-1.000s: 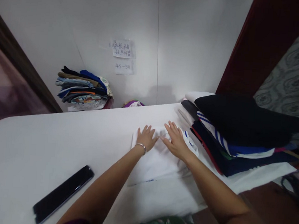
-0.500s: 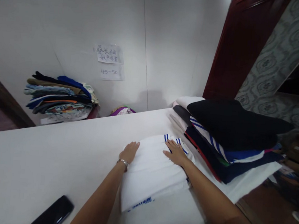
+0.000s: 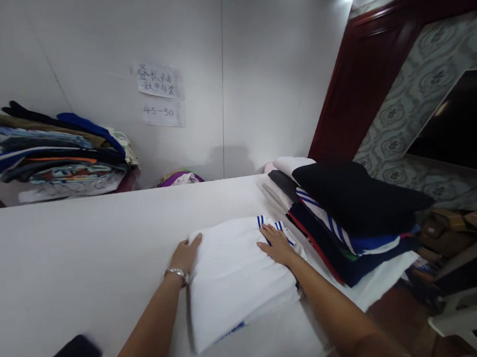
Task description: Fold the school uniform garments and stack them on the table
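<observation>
A folded white garment [image 3: 231, 271] with blue-striped trim lies on the white table in front of me. My left hand [image 3: 185, 257], with a silver bracelet at the wrist, holds the garment's left edge, thumb on top and the other fingers partly hidden at the side. My right hand [image 3: 277, 245] rests flat with fingers spread on the garment's far right part, close to the blue stripes. Blue print shows along the near edge, above a pale, sheer-looking layer [image 3: 275, 335].
To the right stands a stack of folded clothes [image 3: 343, 209], black on top. Another clothes pile [image 3: 63, 148] sits beyond the table's far edge at left. A dark phone [image 3: 78, 350] lies at the near left. Two paper notes [image 3: 161, 81] hang on the wall.
My left hand has shifted left and now holds the garment's edge, which sits slightly raised. The right hand stays flat on the cloth. My view has turned a little to the right.
</observation>
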A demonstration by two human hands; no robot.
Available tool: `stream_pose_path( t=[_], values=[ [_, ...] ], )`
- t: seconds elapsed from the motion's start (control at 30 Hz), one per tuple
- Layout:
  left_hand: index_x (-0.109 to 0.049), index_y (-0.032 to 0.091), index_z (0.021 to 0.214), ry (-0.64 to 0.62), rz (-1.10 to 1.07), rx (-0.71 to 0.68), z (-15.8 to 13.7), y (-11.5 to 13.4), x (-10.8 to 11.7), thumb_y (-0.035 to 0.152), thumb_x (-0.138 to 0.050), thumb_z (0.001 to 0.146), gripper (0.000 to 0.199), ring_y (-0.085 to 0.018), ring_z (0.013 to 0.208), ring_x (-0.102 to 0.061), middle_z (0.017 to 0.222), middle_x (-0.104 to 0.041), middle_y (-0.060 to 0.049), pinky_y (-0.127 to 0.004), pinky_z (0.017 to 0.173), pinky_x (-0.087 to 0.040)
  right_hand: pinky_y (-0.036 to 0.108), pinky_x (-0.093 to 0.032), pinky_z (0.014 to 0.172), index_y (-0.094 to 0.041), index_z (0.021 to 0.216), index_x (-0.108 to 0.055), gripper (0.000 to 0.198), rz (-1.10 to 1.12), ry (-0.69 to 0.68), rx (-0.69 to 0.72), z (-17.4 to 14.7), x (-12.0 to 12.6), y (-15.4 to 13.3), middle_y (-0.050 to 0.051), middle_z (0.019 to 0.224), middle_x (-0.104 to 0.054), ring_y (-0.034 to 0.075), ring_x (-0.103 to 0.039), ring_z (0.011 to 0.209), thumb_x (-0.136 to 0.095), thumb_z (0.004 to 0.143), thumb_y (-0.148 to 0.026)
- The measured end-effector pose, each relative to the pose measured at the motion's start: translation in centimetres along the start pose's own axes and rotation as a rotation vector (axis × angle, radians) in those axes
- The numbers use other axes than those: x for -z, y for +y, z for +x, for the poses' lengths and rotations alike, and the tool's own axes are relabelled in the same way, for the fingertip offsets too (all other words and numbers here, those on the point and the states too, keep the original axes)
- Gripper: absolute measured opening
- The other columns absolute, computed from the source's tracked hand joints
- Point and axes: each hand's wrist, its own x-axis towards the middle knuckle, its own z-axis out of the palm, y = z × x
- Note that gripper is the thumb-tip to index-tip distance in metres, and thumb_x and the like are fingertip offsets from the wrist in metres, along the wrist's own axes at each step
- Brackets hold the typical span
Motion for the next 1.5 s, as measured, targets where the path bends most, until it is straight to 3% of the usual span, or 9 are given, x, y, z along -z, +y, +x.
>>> stream_pose_path(
  t=[0.17, 0.4, 0.5, 0.6, 0.73, 1.07, 1.17, 1.3, 1.5],
  values=[
    [-0.063, 0.011, 0.109, -0.067, -0.292, 0.053, -0.1, 0.1, 0.1, 0.041, -0.051, 0.085, 0.040, -0.026, 0.101, -0.065, 0.112, -0.069, -0.014, -0.032, 0.085, -0.051, 0.047, -0.008, 0.115, -0.021, 0.145, -0.036, 0.063, -0.004, -0.027, -0.005, -0.3, 0.6, -0.6, 0.007, 0.156, -0.022, 0.023, -0.014, 0.145, -0.038, 0.090, -0.051],
    [-0.063, 0.012, 0.105, -0.007, -0.248, 0.010, 0.2, -0.6, -0.3, 0.034, -0.052, 0.085, 0.032, -0.027, 0.097, -0.065, 0.107, -0.069, -0.014, -0.034, 0.082, -0.050, 0.046, -0.007, 0.115, -0.023, 0.146, -0.032, 0.062, 0.010, 0.152, 0.121, 2.3, 2.8, -5.8, 0.008, 0.158, -0.014, 0.022, -0.008, 0.146, -0.036, 0.093, -0.053],
    [-0.063, 0.013, 0.102, 0.012, -0.269, 0.030, 0.2, -0.7, -0.3, 0.033, -0.055, 0.083, 0.029, -0.026, 0.095, -0.065, 0.104, -0.070, -0.012, -0.032, 0.080, -0.049, 0.046, -0.005, 0.115, -0.025, 0.147, -0.030, 0.064, -0.039, 0.072, 0.177, 4.3, 1.8, -6.6, 0.005, 0.158, -0.016, 0.022, -0.008, 0.146, -0.032, 0.093, -0.057],
    [-0.064, 0.014, 0.099, 0.035, -0.291, 0.055, 0.2, -0.7, -0.4, 0.031, -0.060, 0.079, 0.027, -0.025, 0.091, -0.066, 0.098, -0.072, -0.010, -0.031, 0.078, -0.049, 0.045, -0.005, 0.115, -0.021, 0.145, -0.036, 0.064, -0.109, -0.060, 0.074, 5.8, -0.1, -5.6, 0.007, 0.155, -0.026, 0.025, -0.014, 0.144, -0.031, 0.093, -0.057],
    [-0.064, 0.015, 0.098, 0.041, -0.284, 0.051, 0.6, -0.9, -0.7, 0.031, -0.062, 0.077, 0.026, -0.026, 0.091, -0.066, 0.100, -0.072, -0.011, -0.031, 0.078, -0.049, 0.043, -0.004, 0.115, -0.021, 0.144, -0.038, 0.064, -0.121, -0.062, 0.043, 6.4, -1.6, -4.3, 0.005, 0.155, -0.028, 0.024, -0.015, 0.144, -0.030, 0.092, -0.058],
    [-0.063, 0.014, 0.099, 0.019, -0.220, 0.046, 0.7, -0.9, -0.8, 0.035, -0.061, 0.078, 0.029, -0.026, 0.095, -0.065, 0.106, -0.070, -0.013, -0.032, 0.079, -0.047, 0.041, -0.008, 0.115, -0.021, 0.144, -0.037, 0.065, -0.085, -0.116, 0.018, 6.4, -0.1, -4.8, 0.005, 0.154, -0.028, 0.022, -0.015, 0.144, -0.030, 0.091, -0.058],
    [-0.063, 0.014, 0.100, 0.021, -0.217, 0.042, 0.5, -0.8, -0.7, 0.033, -0.061, 0.078, 0.029, -0.027, 0.096, -0.065, 0.105, -0.070, -0.014, -0.032, 0.079, -0.047, 0.044, -0.013, 0.113, -0.023, 0.145, -0.036, 0.063, -0.081, -0.109, -0.023, 5.1, 0.9, -4.5, 0.006, 0.154, -0.028, 0.023, -0.019, 0.144, -0.028, 0.092, -0.056],
    [-0.064, 0.013, 0.102, 0.015, -0.205, 0.034, 0.5, -0.8, -0.6, 0.033, -0.062, 0.076, 0.032, -0.030, 0.101, -0.064, 0.111, -0.069, -0.016, -0.034, 0.083, -0.047, 0.053, -0.004, 0.113, -0.024, 0.146, -0.032, 0.063, -0.107, -0.047, -0.081, 1.8, 1.0, -2.8, 0.005, 0.157, -0.019, 0.026, -0.010, 0.145, -0.031, 0.091, -0.055],
    [-0.062, 0.012, 0.108, -0.009, -0.178, 0.039, 0.6, -0.6, -0.6, 0.034, -0.060, 0.079, 0.036, -0.029, 0.103, -0.064, 0.113, -0.068, -0.016, -0.033, 0.083, -0.047, 0.050, -0.005, 0.113, -0.026, 0.148, -0.028, 0.064, -0.095, -0.056, -0.104, 0.0, 0.1, -1.0, 0.001, 0.159, -0.013, 0.022, -0.005, 0.146, -0.028, 0.091, -0.056]
  ],
)
